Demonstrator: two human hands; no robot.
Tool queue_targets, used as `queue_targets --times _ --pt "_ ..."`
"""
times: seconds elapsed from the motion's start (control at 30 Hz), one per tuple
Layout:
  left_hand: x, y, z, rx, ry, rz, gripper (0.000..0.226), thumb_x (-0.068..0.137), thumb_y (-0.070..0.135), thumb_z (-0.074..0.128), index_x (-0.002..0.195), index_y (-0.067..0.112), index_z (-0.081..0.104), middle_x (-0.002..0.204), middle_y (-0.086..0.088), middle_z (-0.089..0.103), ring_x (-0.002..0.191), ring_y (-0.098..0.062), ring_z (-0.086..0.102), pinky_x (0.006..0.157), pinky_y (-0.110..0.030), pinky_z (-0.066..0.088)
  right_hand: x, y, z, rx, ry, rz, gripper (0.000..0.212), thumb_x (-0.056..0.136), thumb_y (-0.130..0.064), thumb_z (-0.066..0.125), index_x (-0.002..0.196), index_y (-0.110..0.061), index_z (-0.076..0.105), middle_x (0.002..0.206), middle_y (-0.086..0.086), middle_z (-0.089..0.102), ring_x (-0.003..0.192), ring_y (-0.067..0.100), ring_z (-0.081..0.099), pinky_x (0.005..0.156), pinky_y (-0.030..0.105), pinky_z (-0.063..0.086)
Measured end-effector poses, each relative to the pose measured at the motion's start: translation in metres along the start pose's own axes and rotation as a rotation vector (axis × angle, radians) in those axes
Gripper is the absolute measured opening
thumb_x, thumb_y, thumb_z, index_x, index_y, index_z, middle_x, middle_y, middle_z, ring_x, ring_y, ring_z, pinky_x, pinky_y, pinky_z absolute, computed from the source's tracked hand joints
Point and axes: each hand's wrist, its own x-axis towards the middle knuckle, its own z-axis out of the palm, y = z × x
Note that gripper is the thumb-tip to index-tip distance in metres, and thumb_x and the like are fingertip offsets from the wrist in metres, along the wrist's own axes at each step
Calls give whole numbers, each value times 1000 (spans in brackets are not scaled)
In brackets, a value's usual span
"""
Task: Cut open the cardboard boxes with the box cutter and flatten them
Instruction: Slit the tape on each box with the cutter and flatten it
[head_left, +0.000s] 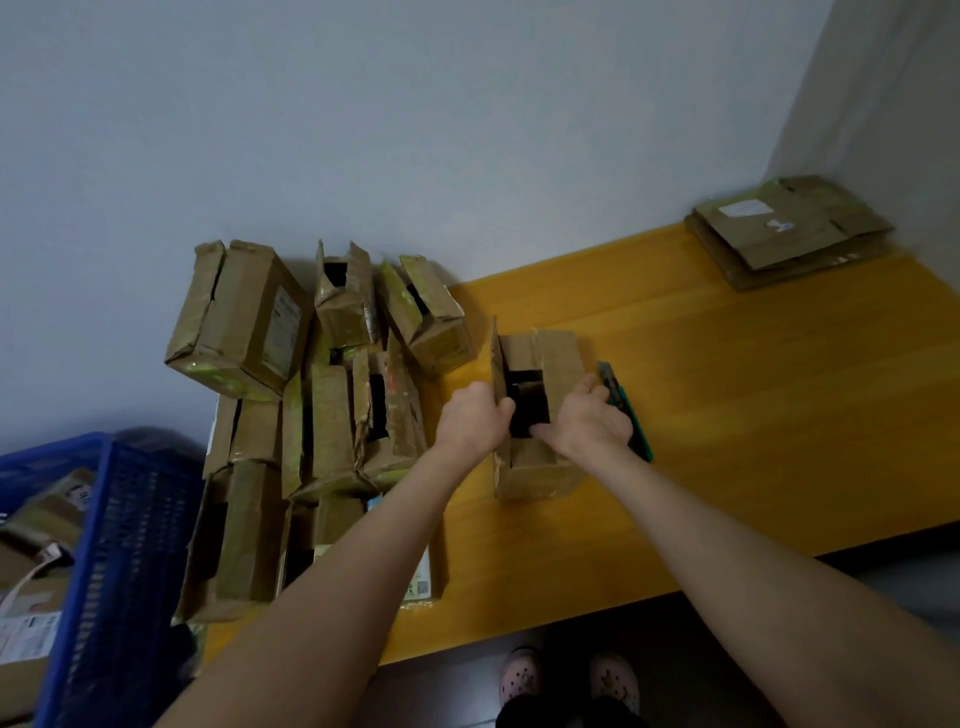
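1. The open box (540, 475) stood on the bench (753, 395), with the box cutter (636, 423) lying just beside its right wall.
2. The left grip (475, 415) clamped the left flap; the right grip (589, 421) curled over the right flap.
3. The cardboard looked light, thin and creased, so it was probably best held at the flap edges.

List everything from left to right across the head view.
Blue crate → pile of boxes → left hand → open box → right hand → box cutter → flattened boxes.
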Motion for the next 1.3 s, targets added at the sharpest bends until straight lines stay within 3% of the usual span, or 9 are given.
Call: queue_targets --times 0.1,0.17,0.27,0.4,0.73,0.87,0.97,1.07,1.3 --pt "3 1 0 10 12 -7 32 97 17 46 66 14 40 67 -2 46 58 -18 44 49 -28 35 7 3 -9 59 -36 -33 47 96 -41 51 128 -8 42 97 8 61 77 24 61 53 29 39" --pt "7 -7 -2 16 -4 -41 27 97 16 47 70 13 45 74 -5 52 68 -23 53 56 -33 46 9 4 -18 288 -90 -68 16 100 -24 44 88 -14 49 67 4 42 52 18 39 46 28 29" --pt "9 -24 -4 -110 -12 -99 19 98 20 49 84 9 56 87 -12 61 78 -27 61 70 -39 54 10 18 -27 664 -213 -17 25 101 -12 44 123 -3 51 105 16 58 89 30 58 76 38 52" --pt "14 -36 -9 -338 -14 -161 24 100 26 50 106 5 59 101 -14 65 93 -28 65 84 -41 56 9 41 -18 911 -191 125 46 98 -21 55 139 -5 43 137 13 50 121 32 50 100 41 43" --pt "14 -20 -23 -149 -149 132 25 100 25 51 103 2 61 101 -15 66 94 -29 63 87 -44 52 18 20 -35 -268 255 -211 92 94 -35 59 154 -16 -9 159 15 -15 146 37 -14 119 47 0" --pt "14 -11 -45 30 -189 319 23 100 25 50 106 6 63 100 -11 66 93 -26 61 86 -43 50 22 19 -48 -315 273 -257 78 93 -52 48 151 -13 13 152 14 33 142 36 23 117 55 6" --pt "17 -6 -60 124 -93 371 21 101 26 49 104 10 61 92 -4 63 87 -23 59 78 -36 49 12 17 -56 -173 250 -316 70 96 -49 41 150 -12 14 115 7 61 93 26 60 96 46 44" --pt "21 -7 -73 184 11 384 20 101 28 47 102 14 61 91 0 61 88 -22 61 81 -40 51 1 13 -66 -101 233 -395 50 100 -37 31 144 -13 29 83 6 58 67 24 53 60 33 44" --pt "6 -3 -88 100 139 413 20 100 33 49 106 20 64 92 3 64 94 -21 63 69 -28 43 -5 23 -91 320 227 -322 29 99 -30 49 107 -5 63 93 9 64 85 28 58 69 35 46"
